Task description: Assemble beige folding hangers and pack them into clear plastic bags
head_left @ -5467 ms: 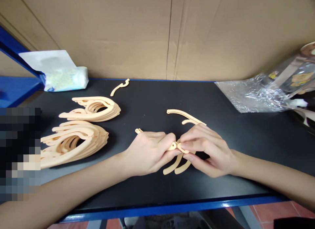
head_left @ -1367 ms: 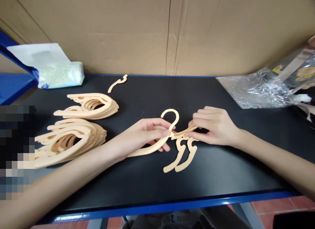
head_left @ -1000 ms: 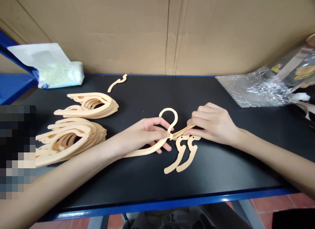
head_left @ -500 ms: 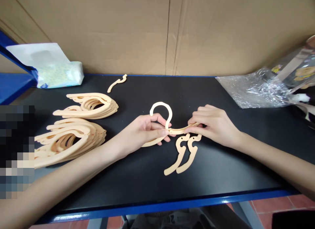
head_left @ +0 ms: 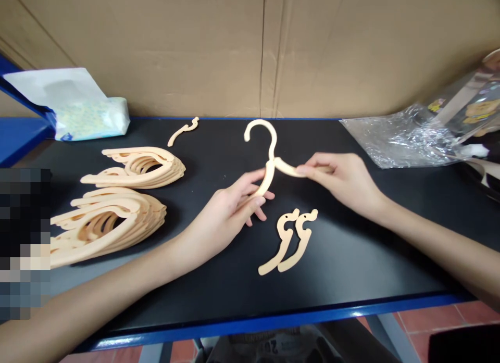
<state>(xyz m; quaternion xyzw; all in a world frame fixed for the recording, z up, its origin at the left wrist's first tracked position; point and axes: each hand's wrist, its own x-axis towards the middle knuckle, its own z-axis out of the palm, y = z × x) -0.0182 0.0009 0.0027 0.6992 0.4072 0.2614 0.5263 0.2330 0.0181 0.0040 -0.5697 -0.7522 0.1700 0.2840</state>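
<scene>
Between my two hands is a cream-coloured clothes hanger (head_left: 272,139), its hook pointing toward the back of the table. My left hand (head_left: 230,209) grips the hanger's left arm between thumb and fingers. The right arm of the hanger is pinched in my right hand (head_left: 332,173), which hides its tip. Just in front, two loose hanger arms (head_left: 287,243) lie side by side on the black table (head_left: 351,264), touching neither hand.
Two stacks of folded hangers, a rear one (head_left: 172,167) and a front one (head_left: 152,222), lie at left. A single hanger arm (head_left: 182,133) lies behind them. A soft packet (head_left: 91,118) stands back left; clear plastic bags (head_left: 394,139) lie back right. A cardboard wall (head_left: 187,50) closes the back.
Both hands have moved the hanger away from me and up. Its hook now stands clear of my left fingers, and its two arms spread downward from the joint. The loose arms stay put.
</scene>
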